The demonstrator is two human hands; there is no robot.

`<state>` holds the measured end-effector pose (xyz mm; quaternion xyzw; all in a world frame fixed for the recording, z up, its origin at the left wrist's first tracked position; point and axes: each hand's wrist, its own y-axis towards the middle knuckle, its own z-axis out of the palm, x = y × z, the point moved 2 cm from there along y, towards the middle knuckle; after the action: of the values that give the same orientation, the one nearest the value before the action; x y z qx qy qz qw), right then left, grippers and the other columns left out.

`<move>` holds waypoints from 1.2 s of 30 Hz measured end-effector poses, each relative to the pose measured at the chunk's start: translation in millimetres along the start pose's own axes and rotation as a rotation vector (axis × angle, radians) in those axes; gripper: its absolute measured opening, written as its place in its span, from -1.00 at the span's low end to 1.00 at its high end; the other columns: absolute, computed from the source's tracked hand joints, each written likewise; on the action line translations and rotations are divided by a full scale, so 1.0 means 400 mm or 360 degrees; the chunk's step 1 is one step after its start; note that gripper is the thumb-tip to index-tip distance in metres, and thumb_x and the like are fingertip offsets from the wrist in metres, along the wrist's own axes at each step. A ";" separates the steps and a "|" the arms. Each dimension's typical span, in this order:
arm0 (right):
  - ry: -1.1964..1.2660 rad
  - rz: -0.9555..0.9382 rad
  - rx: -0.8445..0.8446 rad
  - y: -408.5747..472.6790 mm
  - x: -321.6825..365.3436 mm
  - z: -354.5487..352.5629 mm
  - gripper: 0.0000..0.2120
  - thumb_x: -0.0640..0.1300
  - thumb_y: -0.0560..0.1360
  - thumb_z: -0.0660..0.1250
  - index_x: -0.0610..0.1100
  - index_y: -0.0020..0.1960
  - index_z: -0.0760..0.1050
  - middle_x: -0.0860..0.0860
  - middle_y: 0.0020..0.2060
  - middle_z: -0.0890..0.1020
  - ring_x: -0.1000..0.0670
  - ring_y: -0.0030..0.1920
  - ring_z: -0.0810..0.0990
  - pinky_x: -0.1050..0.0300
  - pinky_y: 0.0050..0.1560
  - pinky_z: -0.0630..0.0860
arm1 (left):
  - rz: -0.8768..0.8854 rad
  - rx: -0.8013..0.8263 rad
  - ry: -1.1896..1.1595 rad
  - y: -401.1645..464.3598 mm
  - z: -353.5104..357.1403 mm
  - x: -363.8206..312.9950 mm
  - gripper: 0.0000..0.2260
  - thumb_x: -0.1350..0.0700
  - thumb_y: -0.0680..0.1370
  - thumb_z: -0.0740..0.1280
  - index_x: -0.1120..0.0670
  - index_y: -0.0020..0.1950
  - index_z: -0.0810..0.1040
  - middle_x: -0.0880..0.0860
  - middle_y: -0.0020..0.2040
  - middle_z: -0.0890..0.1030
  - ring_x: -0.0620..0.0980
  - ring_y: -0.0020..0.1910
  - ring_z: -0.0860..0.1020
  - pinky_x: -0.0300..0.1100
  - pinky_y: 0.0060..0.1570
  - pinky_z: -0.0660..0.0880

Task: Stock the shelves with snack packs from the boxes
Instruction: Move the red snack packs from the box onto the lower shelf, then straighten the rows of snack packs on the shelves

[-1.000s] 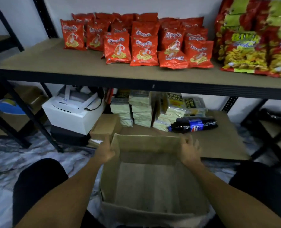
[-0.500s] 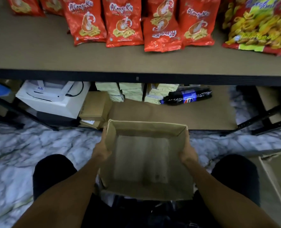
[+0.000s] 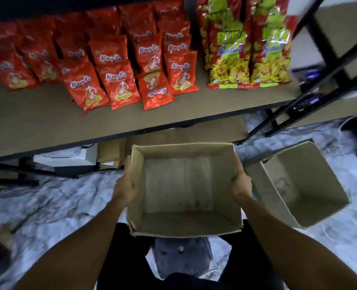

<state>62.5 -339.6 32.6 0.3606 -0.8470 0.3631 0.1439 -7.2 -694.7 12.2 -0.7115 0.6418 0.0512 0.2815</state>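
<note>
An empty cardboard box [image 3: 183, 222] is lifted in front of me below the shelf edge. My left hand [image 3: 125, 186] grips its left wall and my right hand [image 3: 240, 182] grips its right wall, thumbs over the rim. On the brown shelf [image 3: 37, 122] stand several red snack packs [image 3: 119, 84] in rows. To their right stand tall yellow-and-red chip bags [image 3: 248, 59].
A second empty cardboard box [image 3: 305, 185] lies tilted on the marble floor [image 3: 48, 206] at the right. Under the shelf sit a white device [image 3: 64, 158] and a small carton [image 3: 110, 151]. A black shelf frame [image 3: 328, 57] stands at the right.
Both hands have lifted the empty box up and toward me. My view has swung right and risen, bringing the second box and the chip bags into sight.
</note>
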 end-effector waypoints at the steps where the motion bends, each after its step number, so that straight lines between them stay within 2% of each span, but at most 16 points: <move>1: -0.0026 0.0050 -0.0023 -0.036 -0.007 -0.058 -0.31 -0.28 0.57 0.07 0.25 0.55 0.01 -0.31 0.22 0.54 -0.33 0.21 0.51 -0.07 0.18 0.43 | 0.0022 0.0056 -0.0044 -0.027 -0.017 -0.027 -0.23 0.37 0.46 0.25 0.00 0.57 0.00 0.33 -0.02 0.58 0.22 -0.19 0.54 -0.05 -0.19 0.44; 3: -0.0006 0.0067 -0.0125 -0.103 -0.029 -0.158 -0.28 -0.29 0.53 0.07 0.33 0.51 0.06 -0.29 0.16 0.58 -0.31 0.16 0.55 -0.06 0.16 0.45 | -0.0095 0.0268 -0.0250 -0.095 -0.054 -0.097 -0.24 0.40 0.47 0.20 -0.05 0.58 0.03 0.22 0.03 0.60 0.15 -0.16 0.55 -0.11 -0.20 0.44; 5: 0.0011 0.0152 -0.0204 -0.179 -0.039 -0.234 -0.25 -0.33 0.49 0.09 0.35 0.49 0.10 -0.24 0.09 0.62 -0.29 0.06 0.59 -0.10 0.11 0.51 | -0.0113 0.0318 -0.0456 -0.129 -0.113 -0.177 -0.33 0.38 0.50 0.20 -0.05 0.55 0.18 0.07 0.16 0.58 0.06 0.00 0.57 -0.16 -0.09 0.45; 8: 0.0084 0.0253 -0.0420 -0.294 -0.060 -0.321 -0.28 -0.36 0.47 0.13 0.23 0.49 0.22 -0.24 0.00 0.65 -0.31 -0.04 0.60 -0.13 0.01 0.52 | 0.0065 0.0475 -0.0565 -0.135 -0.191 -0.286 -0.39 0.39 0.49 0.23 0.00 0.51 0.29 -0.04 0.24 0.55 -0.02 0.15 0.56 -0.29 0.00 0.44; 11: 0.0203 0.0296 -0.0604 -0.375 -0.102 -0.396 -0.26 -0.41 0.39 0.17 0.12 0.48 0.31 -0.21 -0.08 0.65 -0.27 -0.13 0.59 -0.03 -0.13 0.51 | 0.0260 0.0614 -0.0635 -0.153 -0.214 -0.397 -0.36 0.41 0.47 0.24 0.02 0.52 0.28 -0.12 0.23 0.51 -0.11 0.15 0.54 -0.51 -0.08 0.39; 14: 0.0377 0.0431 -0.0718 -0.451 -0.179 -0.431 -0.25 -0.42 0.35 0.17 0.12 0.44 0.37 -0.14 -0.18 0.65 -0.18 -0.26 0.56 0.06 -0.26 0.46 | 0.0329 0.0712 -0.0639 -0.208 -0.207 -0.475 -0.33 0.40 0.47 0.26 0.00 0.53 0.25 -0.09 0.25 0.50 -0.10 0.15 0.54 -0.39 -0.04 0.43; 16: 0.0484 0.0488 -0.0820 -0.491 -0.233 -0.456 -0.33 -0.40 0.39 0.17 0.11 0.40 0.42 -0.13 -0.28 0.63 -0.15 -0.33 0.54 0.07 -0.31 0.43 | 0.0395 0.0733 -0.0639 -0.247 -0.195 -0.530 -0.32 0.38 0.47 0.28 -0.08 0.53 0.25 -0.07 0.25 0.53 -0.05 0.15 0.57 -0.32 -0.06 0.46; 18: 0.0552 0.0545 -0.0987 -0.504 -0.294 -0.522 -0.44 -0.34 0.47 0.19 0.06 0.39 0.44 -0.15 -0.33 0.60 -0.18 -0.30 0.54 0.04 -0.26 0.42 | 0.0560 0.0697 -0.0622 -0.278 -0.178 -0.637 -0.31 0.35 0.47 0.29 -0.17 0.50 0.26 -0.13 0.26 0.54 -0.11 0.15 0.57 -0.32 -0.03 0.48; 20: 0.0662 0.0625 -0.1159 -0.504 -0.390 -0.604 -0.50 -0.28 0.51 0.20 0.06 0.39 0.45 -0.23 -0.25 0.64 -0.26 -0.18 0.58 -0.05 -0.13 0.48 | 0.0758 0.0694 -0.0623 -0.305 -0.134 -0.777 -0.31 0.35 0.48 0.31 -0.22 0.48 0.26 -0.17 0.32 0.50 -0.17 0.23 0.52 -0.27 0.13 0.49; 22: 0.0768 0.0704 -0.1305 -0.534 -0.509 -0.669 -0.50 -0.22 0.49 0.17 0.11 0.37 0.45 -0.22 -0.18 0.67 -0.25 -0.15 0.60 -0.11 -0.06 0.52 | 0.0933 0.0769 -0.0592 -0.352 -0.071 -0.903 -0.31 0.33 0.49 0.32 -0.28 0.46 0.26 -0.14 0.37 0.48 -0.13 0.29 0.49 -0.06 0.25 0.50; 24: 0.0825 0.0755 -0.1411 -0.593 -0.634 -0.714 -0.45 -0.17 0.42 0.14 0.14 0.38 0.44 -0.14 -0.18 0.67 -0.13 -0.21 0.58 -0.06 -0.06 0.54 | 0.1034 0.0853 -0.0508 -0.426 0.002 -1.014 -0.30 0.34 0.51 0.29 -0.29 0.47 0.24 -0.10 0.34 0.50 -0.05 0.16 0.57 0.09 0.12 0.56; 26: 0.0901 0.0844 -0.1504 -0.658 -0.763 -0.768 -0.46 -0.17 0.43 0.15 0.13 0.38 0.44 -0.11 -0.18 0.66 -0.04 -0.22 0.55 0.02 -0.09 0.50 | 0.1151 0.0964 -0.0470 -0.519 0.084 -1.148 -0.33 0.38 0.53 0.26 -0.19 0.49 0.25 -0.12 0.33 0.49 -0.07 0.15 0.55 -0.01 0.06 0.56; 29: 0.0982 0.1065 -0.1708 -0.761 -0.964 -0.853 -0.50 -0.16 0.47 0.18 0.10 0.38 0.44 -0.14 -0.11 0.67 -0.11 -0.10 0.62 -0.01 -0.03 0.53 | 0.1428 0.1136 -0.0480 -0.674 0.241 -1.365 -0.33 0.45 0.46 0.24 -0.06 0.49 0.30 -0.13 0.33 0.44 -0.18 0.30 0.43 -0.16 0.27 0.46; 32: 0.0990 0.1280 -0.1915 -0.875 -1.175 -0.893 -0.48 -0.21 0.43 0.18 0.03 0.37 0.45 -0.16 -0.08 0.67 -0.15 -0.02 0.62 -0.06 0.06 0.53 | 0.1567 0.1259 -0.0338 -0.841 0.435 -1.512 -0.33 0.41 0.46 0.25 -0.09 0.48 0.32 -0.27 0.24 0.47 -0.20 0.19 0.52 -0.33 0.14 0.46; 34: 0.1033 0.1388 -0.1965 -0.931 -1.299 -0.900 -0.49 -0.28 0.42 0.18 -0.01 0.33 0.47 -0.13 -0.03 0.67 -0.13 0.01 0.63 -0.07 0.09 0.53 | 0.1611 0.1287 -0.0262 -0.935 0.557 -1.552 -0.33 0.30 0.45 0.28 -0.25 0.46 0.30 -0.31 0.17 0.54 -0.11 0.09 0.61 -0.22 0.13 0.53; 36: 0.1083 0.1463 -0.2007 -0.965 -1.415 -0.885 -0.52 -0.27 0.41 0.19 -0.02 0.29 0.50 -0.04 -0.02 0.64 -0.13 0.01 0.64 -0.11 0.11 0.55 | 0.1703 0.1248 -0.0063 -1.004 0.675 -1.563 -0.33 0.20 0.45 0.31 -0.36 0.43 0.25 -0.13 0.15 0.64 -0.05 0.04 0.64 -0.05 0.10 0.57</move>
<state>727.8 17.5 189.6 -0.2955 -0.8637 -0.0656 0.4030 342.2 -8.6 192.3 -0.1385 0.8724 -0.0405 0.4670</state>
